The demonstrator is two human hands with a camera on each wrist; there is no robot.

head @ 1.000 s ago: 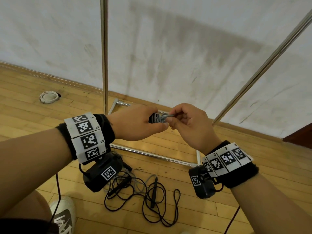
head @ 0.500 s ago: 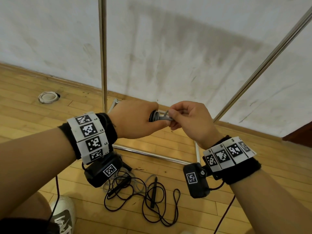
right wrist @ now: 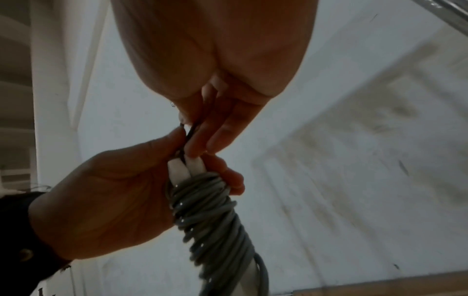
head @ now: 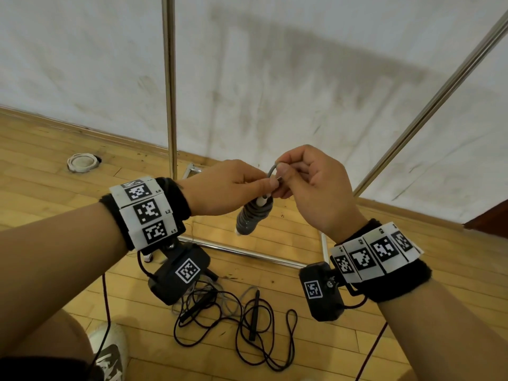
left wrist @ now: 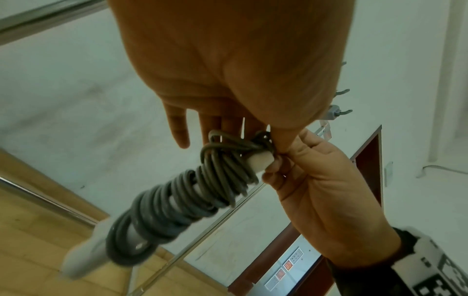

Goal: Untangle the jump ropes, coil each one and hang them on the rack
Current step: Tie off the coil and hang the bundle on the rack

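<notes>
Grey rope, coiled: both hands are pinching its top loop; likely needing the loop kept wide for hanging on the rack.

Head view looks forward-down, takes in both hands, floor, wall. 2 wrist views look along palms, very close; all share coiled grey rope.

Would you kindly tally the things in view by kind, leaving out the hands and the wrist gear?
Coiled grey jump rope: 1
Tangle of loose ropes on the floor: 1
Metal rack: 1
White ring on the floor: 1
Shoe: 1
Total: 5
</notes>
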